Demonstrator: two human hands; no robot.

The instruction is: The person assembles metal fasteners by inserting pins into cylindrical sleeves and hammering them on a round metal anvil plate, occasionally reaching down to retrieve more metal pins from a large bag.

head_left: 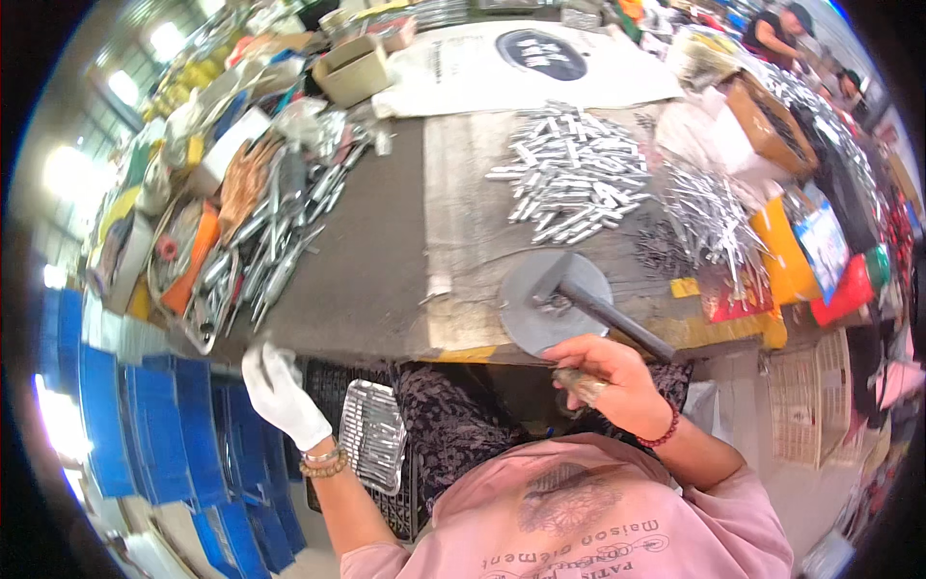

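Note:
My left hand [287,403], in a white glove with beads at the wrist, hangs just off the table's front edge, near the metal tools at the left. Its fingers are loosely stretched and slightly apart, with nothing seen in them. My bare right hand [622,386] is closed at the front edge, below the round grey plate [526,323]. Its fingers are curled round a small brownish thing [583,388] that I cannot make out. A hammer [617,318] lies across the plate, its handle end close above my right hand. Beyond the plate is a heap of short silvery metal rods [574,174].
Long metal tools [280,241] and an orange-handled piece crowd the table's left. Thin metal pins [714,217], a yellow packet [783,251] and a red bottle [849,289] stand right. A tray of metal parts [374,434] sits below, beside blue bins [159,425]. Co-workers sit far right.

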